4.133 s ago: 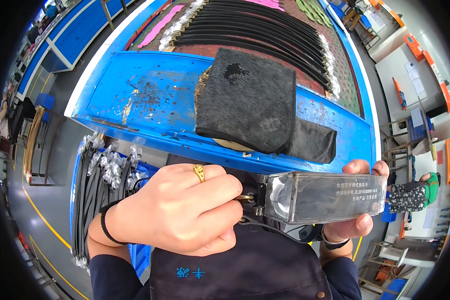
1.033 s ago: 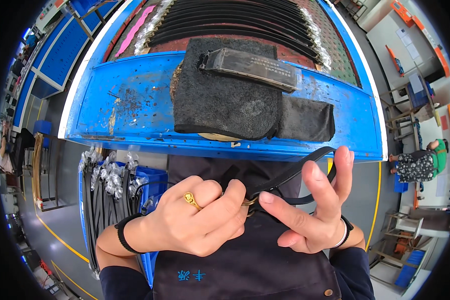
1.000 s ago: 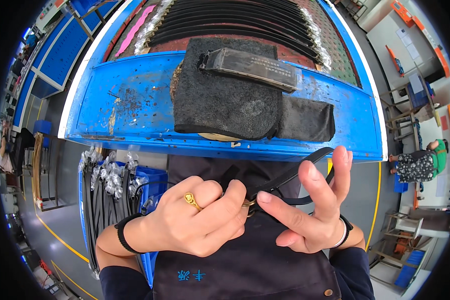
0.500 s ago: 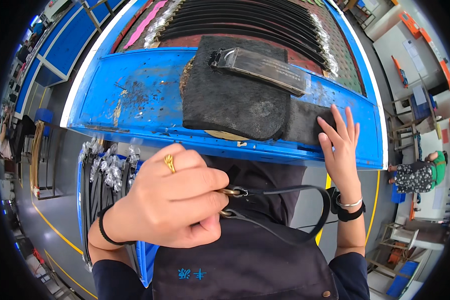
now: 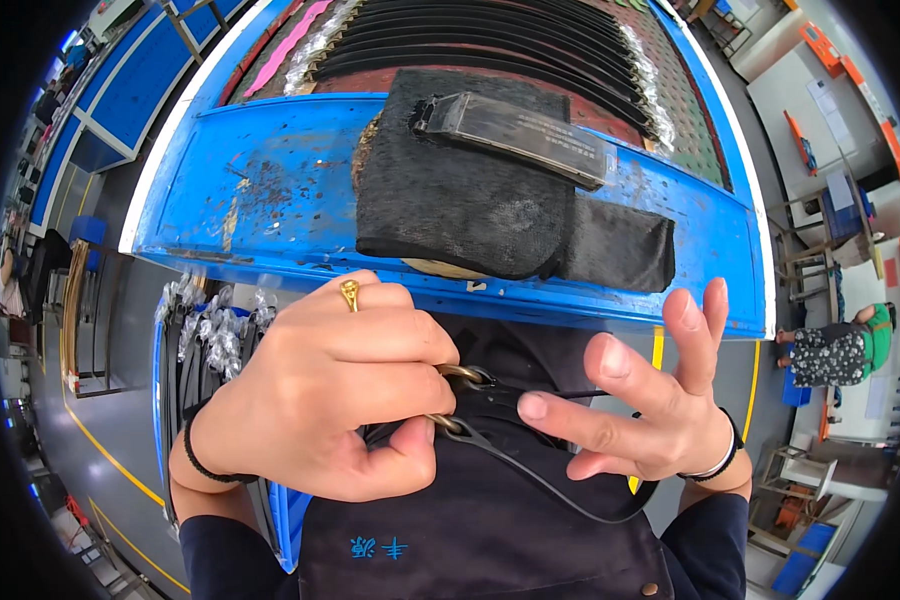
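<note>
My left hand (image 5: 320,385) is closed, gripping the metal-hooked ends of a thin black strap (image 5: 538,480). Two brass-coloured metal clasps (image 5: 460,373) stick out from its fingers, one above the other. From there the strap loops to the right over my dark apron (image 5: 490,545). Beside that loop, my right hand (image 5: 660,420) is open with its fingers spread. Its index fingertip hovers close to the strap near the clasps; whether it touches, I cannot tell. Beyond the hands, a black cloth-covered pad (image 5: 450,205) and a dark fabric flap (image 5: 620,245) rest on the bench.
A blue workbench (image 5: 260,190) stands ahead, with a flat dark case (image 5: 520,138) lying on the pad. Behind it are rows of black straps (image 5: 470,50) with plastic-wrapped ends. More wrapped straps (image 5: 205,340) hang at the left. At the far right is a person in green (image 5: 875,335).
My right hand has left the dark flap on the bench and come down and inward, beside the strap. My left hand stays nearly in place, still holding the strap's ends.
</note>
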{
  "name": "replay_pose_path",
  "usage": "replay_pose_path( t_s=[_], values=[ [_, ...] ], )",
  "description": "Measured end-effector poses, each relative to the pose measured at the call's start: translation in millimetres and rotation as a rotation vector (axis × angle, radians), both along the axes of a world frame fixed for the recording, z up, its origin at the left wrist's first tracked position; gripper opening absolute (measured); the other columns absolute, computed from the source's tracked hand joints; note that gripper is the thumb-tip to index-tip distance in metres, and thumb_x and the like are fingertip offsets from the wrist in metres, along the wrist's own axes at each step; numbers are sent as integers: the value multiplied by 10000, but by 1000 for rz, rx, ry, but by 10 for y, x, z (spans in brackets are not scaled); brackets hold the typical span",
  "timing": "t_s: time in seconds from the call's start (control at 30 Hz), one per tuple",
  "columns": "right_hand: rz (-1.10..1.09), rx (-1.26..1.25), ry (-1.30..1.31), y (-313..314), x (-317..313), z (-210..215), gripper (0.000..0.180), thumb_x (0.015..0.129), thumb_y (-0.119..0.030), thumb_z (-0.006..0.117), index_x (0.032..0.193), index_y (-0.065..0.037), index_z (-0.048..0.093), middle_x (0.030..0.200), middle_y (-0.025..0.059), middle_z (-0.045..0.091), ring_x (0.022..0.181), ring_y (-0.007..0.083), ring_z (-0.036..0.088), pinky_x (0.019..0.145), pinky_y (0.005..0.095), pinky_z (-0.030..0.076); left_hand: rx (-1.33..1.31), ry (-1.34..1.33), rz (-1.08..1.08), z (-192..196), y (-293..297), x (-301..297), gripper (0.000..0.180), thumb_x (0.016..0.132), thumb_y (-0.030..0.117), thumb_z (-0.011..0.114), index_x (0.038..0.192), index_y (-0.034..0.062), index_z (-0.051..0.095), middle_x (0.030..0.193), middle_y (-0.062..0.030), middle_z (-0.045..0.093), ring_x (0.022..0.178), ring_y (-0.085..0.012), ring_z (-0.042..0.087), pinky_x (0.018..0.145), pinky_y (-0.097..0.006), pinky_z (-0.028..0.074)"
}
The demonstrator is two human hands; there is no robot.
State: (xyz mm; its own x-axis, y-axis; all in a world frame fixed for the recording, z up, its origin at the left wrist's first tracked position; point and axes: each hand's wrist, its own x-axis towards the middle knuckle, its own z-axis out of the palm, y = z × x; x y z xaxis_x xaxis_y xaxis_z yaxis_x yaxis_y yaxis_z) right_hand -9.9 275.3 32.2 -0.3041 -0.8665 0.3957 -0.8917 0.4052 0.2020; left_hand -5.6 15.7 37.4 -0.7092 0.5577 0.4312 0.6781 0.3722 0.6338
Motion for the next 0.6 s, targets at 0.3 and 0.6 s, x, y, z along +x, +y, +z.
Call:
replay_pose_path(
  t_s=[0.3, 0.6],
  values=[
    [-445, -463, -336, 249, -201, -112, 360, 890, -354, 429, 967, -105, 678, 1283, 155, 449, 1260, 351, 314, 1038, 491, 181, -16, 144, -1, -58, -48, 10, 215, 410, 67, 540, 613, 99, 602, 722, -11, 591, 550, -180, 482, 534, -299, 347],
    [-252, -380, -663, 258, -194, -123, 373, 896, -359, 430, 1036, -89, 645, 1189, 142, 514, 1203, 346, 388, 1000, 484, 258, -60, 303, 8, -84, -2, 19, 148, 457, 105, 568, 603, 103, 591, 753, 5, 594, 591, -169, 491, 532, -304, 357]
  ],
)
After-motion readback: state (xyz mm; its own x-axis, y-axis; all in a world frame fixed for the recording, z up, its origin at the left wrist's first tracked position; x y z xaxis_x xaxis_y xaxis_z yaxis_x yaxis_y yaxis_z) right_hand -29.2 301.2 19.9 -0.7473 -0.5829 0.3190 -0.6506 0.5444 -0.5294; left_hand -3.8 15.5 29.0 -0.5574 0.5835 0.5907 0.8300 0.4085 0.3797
